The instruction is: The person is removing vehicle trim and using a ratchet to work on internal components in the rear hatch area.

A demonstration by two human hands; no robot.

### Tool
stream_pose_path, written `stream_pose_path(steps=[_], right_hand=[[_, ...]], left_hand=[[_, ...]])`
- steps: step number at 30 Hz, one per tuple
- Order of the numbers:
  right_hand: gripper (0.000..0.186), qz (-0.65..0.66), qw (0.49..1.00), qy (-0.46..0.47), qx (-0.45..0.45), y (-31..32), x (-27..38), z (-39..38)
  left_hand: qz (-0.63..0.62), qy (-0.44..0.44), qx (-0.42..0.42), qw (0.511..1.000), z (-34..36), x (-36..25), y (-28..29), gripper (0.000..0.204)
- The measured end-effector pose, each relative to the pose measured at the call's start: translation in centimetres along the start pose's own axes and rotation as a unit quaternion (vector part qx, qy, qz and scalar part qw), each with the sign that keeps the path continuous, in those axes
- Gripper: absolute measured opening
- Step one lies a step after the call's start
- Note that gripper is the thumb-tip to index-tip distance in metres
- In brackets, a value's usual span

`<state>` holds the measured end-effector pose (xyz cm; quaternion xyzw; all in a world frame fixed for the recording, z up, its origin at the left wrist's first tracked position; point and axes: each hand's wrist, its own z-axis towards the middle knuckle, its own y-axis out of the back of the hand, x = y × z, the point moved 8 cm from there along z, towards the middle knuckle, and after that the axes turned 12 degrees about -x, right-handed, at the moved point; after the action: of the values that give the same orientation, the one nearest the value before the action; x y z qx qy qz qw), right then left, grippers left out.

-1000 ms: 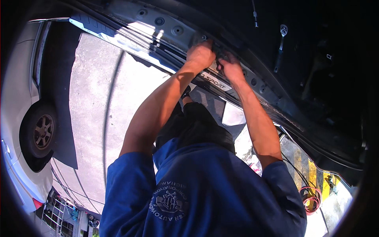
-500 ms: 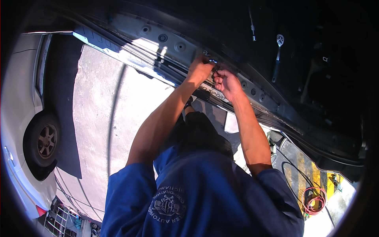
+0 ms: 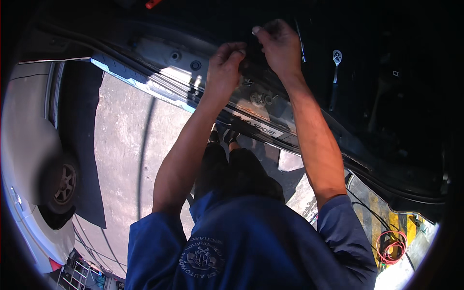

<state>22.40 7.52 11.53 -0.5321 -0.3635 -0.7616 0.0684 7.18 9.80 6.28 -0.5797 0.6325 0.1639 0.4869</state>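
My left hand (image 3: 224, 72) is raised over the car's door sill (image 3: 212, 79), its fingers curled in toward the thumb. Farther in and to the right, my right hand (image 3: 281, 47) hovers above the dark interior floor, thumb and fingers drawn together. Whatever either hand pinches is lost against the dark background. Below and between the hands, small metal hardware (image 3: 261, 99) sits on the sill beside a rusty patch. A ratchet wrench (image 3: 337, 59) lies on the dark floor to the right. Nearer my right hand is a thin metal bar (image 3: 303, 50), partly hidden.
A lettered scuff plate (image 3: 256, 125) runs along the sill's outer edge. Something red (image 3: 153, 3) shows at the top. A parked car (image 3: 29, 121) stands to the left. At lower right, a coiled red hose (image 3: 391, 247) lies near yellow-striped flooring.
Both hands have lifted off the sill and moved farther in, the right one most. They have drawn apart, uncovering the hardware beneath. The view has shifted slightly.
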Motion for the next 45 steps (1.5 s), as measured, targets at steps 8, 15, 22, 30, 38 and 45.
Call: stream_pose_path(steps=[8, 15, 22, 30, 38, 45], right_hand=[[0.035, -0.227, 0.963, 0.120, 0.076, -5.0, 3.3, 4.2], [0.024, -0.133, 0.990, -0.006, -0.057, 3.7, -2.8, -7.4], [0.039, -0.406, 0.891, 0.033, 0.202, 6.7, -12.2, -16.2], [0.056, -0.513, 0.821, 0.092, 0.234, 4.2, -13.8, -15.5], [0.027, -0.514, 0.795, 0.173, 0.272, 4.7, -14.8, -14.6], [0.026, -0.527, 0.797, 0.106, 0.277, 4.5, -13.8, -14.2]], left_hand=[[0.489, -0.219, -0.043, 0.843, -1.5, 5.7, 5.3, 0.035], [0.556, -0.373, 0.045, 0.741, -2.0, 7.7, 2.6, 0.046], [0.599, -0.334, 0.028, 0.727, -1.3, 9.4, 0.7, 0.033], [0.612, -0.334, 0.010, 0.717, -0.7, 10.0, 0.0, 0.020], [0.588, -0.357, 0.022, 0.725, -0.9, 10.5, -0.8, 0.019], [0.595, -0.369, 0.012, 0.714, -0.9, 10.5, -0.5, 0.015]])
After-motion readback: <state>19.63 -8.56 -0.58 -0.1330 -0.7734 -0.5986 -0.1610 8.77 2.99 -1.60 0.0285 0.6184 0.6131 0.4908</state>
